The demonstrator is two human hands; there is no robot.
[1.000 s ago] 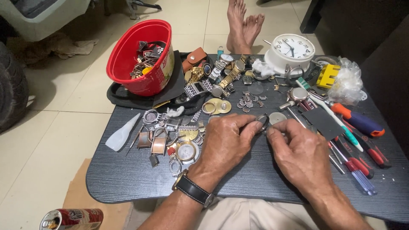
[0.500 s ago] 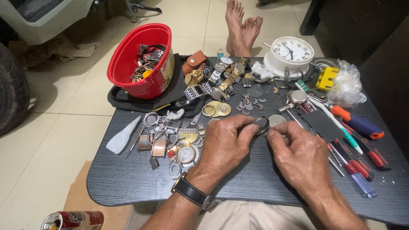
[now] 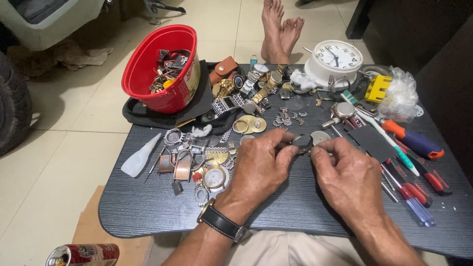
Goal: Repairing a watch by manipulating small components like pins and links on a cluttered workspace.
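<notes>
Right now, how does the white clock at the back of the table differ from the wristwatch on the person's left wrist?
The white clock is large with a pale round dial facing up; the wristwatch is small and its dial is turned out of view. The clock rests loose on the table among parts; the wristwatch is strapped on by a black band behind the left hand. Both are timepieces.

Lighting: even, fairly bright, soft and diffuse, from overhead. Shadows: faint and short, under the left hand [image 3: 261, 165] and right hand [image 3: 347, 177] on the dark table [image 3: 143, 212], and beneath the red bucket [image 3: 162, 66]. Glare: mild sheen on the pale floor tiles [image 3: 74, 133]; small highlights on the white clock [image 3: 336, 56]. Focus: sharp at centre, no motion blur. Distortion: wide-angle bowing toward the edges. Corners: top right dim and underexposed.
</notes>
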